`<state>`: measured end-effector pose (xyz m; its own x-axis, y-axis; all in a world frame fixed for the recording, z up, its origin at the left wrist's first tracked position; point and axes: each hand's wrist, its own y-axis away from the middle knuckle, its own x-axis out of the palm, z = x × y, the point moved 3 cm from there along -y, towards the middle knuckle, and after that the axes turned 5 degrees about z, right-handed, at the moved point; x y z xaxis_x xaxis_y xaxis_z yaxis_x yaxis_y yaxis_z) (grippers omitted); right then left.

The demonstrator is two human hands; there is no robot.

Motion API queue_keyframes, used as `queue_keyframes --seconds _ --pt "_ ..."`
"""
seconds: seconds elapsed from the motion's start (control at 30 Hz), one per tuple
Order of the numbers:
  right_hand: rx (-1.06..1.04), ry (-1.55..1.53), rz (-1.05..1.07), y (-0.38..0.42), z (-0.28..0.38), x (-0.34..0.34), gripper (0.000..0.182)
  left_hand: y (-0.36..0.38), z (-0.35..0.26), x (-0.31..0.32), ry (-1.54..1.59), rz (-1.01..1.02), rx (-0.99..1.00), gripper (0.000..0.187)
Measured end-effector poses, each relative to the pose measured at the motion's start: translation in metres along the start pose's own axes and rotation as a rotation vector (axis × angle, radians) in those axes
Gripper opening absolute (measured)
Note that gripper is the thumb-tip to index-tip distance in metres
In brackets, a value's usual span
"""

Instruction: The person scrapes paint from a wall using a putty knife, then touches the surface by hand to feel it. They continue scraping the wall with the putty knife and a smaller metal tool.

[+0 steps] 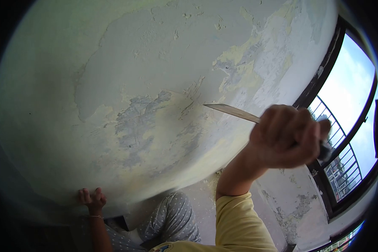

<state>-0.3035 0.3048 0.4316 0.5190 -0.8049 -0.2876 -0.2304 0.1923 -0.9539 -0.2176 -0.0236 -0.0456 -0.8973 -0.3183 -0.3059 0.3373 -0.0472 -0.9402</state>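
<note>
My right hand (285, 136) is closed in a fist around a scraper (232, 111). Its flat blade points left, with the tip overlapping the peeling wall (155, 54) in this view, and a dark handle end shows below the fist. Around the tip, the coating is scratched, and a rough grey patch (140, 111) with flaking edges lies to its left. At the lower left, my left hand (93, 199) is up against the bottom of the wall surface, fingers apart and no object in them.
A dark-framed window (344, 80) with a railing (338, 130) outside stands at the right. Below it, another wall section (298, 206) has worn patches. My bent knee in dotted trousers (176, 216) is close under the wall, and pale specks lie on the floor (206, 201).
</note>
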Motion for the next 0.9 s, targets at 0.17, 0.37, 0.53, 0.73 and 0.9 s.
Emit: queue_keyframes --seconds 0.17,0.37,0.53,0.73,0.9 --pt "0.451 -0.060 -0.295 0.046 -0.039 0.021 0.033 0.007 0.001 0.005 0.040 0.001 -0.032 0.033" --pt "0.052 -0.019 -0.025 0.008 0.012 0.002 0.024 0.004 0.001 0.004 0.024 -0.002 -0.023 0.034" --pt "0.391 0.043 -0.203 0.051 -0.031 0.027 0.026 0.006 0.001 0.006 0.038 -0.001 -0.032 0.035" --pt "0.104 -0.128 -0.146 0.030 -0.009 0.009 0.023 0.003 -0.001 0.004 0.021 -0.008 -0.011 0.035" --pt "0.602 -0.117 -0.365 0.097 -0.050 0.032 0.029 0.002 0.000 0.007 0.009 -0.015 -0.016 0.034"
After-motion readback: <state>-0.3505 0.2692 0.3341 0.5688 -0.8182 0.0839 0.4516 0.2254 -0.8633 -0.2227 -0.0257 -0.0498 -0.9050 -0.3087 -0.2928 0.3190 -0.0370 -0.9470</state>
